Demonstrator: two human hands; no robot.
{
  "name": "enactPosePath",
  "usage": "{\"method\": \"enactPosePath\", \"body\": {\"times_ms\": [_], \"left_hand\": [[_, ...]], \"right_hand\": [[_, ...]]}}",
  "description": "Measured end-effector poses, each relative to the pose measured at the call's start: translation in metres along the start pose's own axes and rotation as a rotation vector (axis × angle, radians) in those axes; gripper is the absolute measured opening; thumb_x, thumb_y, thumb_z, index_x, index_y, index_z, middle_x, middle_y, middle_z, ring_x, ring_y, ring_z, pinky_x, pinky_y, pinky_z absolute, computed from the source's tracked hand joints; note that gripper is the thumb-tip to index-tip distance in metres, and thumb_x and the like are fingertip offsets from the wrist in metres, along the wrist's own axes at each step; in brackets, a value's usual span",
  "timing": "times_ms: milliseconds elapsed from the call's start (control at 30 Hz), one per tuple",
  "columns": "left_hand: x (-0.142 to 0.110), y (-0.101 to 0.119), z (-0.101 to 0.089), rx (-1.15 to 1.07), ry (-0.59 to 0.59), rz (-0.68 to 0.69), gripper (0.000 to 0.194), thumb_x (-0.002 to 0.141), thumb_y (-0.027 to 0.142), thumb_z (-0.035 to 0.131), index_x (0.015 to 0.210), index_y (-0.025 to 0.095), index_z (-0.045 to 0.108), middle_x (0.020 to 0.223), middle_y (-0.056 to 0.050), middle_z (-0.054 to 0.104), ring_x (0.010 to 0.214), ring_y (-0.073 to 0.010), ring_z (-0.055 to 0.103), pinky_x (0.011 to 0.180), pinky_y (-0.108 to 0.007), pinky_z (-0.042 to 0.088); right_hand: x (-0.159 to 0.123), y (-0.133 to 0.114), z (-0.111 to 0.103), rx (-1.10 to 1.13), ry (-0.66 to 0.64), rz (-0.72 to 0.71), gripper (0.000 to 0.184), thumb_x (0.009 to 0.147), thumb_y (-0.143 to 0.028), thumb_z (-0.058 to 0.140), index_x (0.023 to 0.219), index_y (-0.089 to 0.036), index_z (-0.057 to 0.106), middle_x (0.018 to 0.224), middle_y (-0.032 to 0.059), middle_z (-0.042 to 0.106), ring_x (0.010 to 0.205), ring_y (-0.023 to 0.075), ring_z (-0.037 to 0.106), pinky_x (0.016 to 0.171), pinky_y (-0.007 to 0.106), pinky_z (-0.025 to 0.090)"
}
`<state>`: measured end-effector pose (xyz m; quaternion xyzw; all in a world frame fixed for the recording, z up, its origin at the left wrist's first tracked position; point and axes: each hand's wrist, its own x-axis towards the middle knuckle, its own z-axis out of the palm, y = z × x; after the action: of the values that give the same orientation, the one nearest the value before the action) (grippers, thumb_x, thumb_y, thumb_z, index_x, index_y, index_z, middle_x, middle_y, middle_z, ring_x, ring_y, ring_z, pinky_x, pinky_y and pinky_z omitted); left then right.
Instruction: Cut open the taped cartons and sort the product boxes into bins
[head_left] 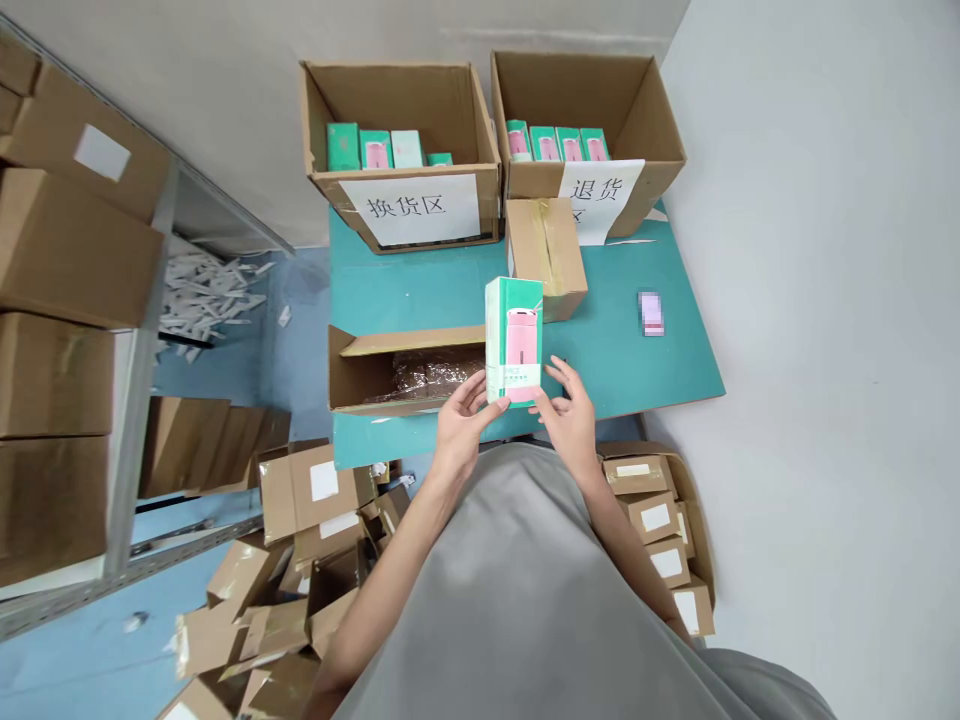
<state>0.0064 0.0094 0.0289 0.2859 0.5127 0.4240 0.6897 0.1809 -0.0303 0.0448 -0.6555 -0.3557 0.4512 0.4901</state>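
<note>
A green-and-white product box (514, 300) with a pink cylinder printed on its front stands upright over the near side of the table. My left hand (461, 425) grips its lower left corner, thumb on the front. At the lower right, my right hand (568, 420) has its thumb against the box, with the other fingers slightly spread beside its edge. Left of the held box lies an open carton (360, 385) with clear plastic wrapping (439, 375) inside. Just behind the held box sits a closed brown carton (529, 235) with tape along its top.
Two open cartons, a left one (405, 178) and a right one (637, 185), hold similar green boxes at the back of the teal table (420, 285). A small pale object (651, 314) lies at right. Brown boxes fill the shelf (139, 400) and floor at left; more (656, 520) stand at right.
</note>
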Motion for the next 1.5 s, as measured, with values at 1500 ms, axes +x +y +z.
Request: {"method": "enactPosePath", "body": {"times_ms": [1500], "left_hand": [[-0.017, -0.042, 0.082, 0.334, 0.226, 0.43, 0.065, 0.092, 0.045, 0.089, 0.148, 0.03, 0.059, 0.158, -0.014, 0.06, 0.145, -0.0298, 0.064, 0.106, -0.037, 0.063]], "right_hand": [[0.026, 0.003, -0.029, -0.182, -0.006, -0.259, 0.049, 0.095, -0.065, 0.081, 0.131, -0.031, 0.082, 0.16, 0.0138, 0.071, 0.054, 0.0126, 0.06, 0.077, 0.041, 0.068]]}}
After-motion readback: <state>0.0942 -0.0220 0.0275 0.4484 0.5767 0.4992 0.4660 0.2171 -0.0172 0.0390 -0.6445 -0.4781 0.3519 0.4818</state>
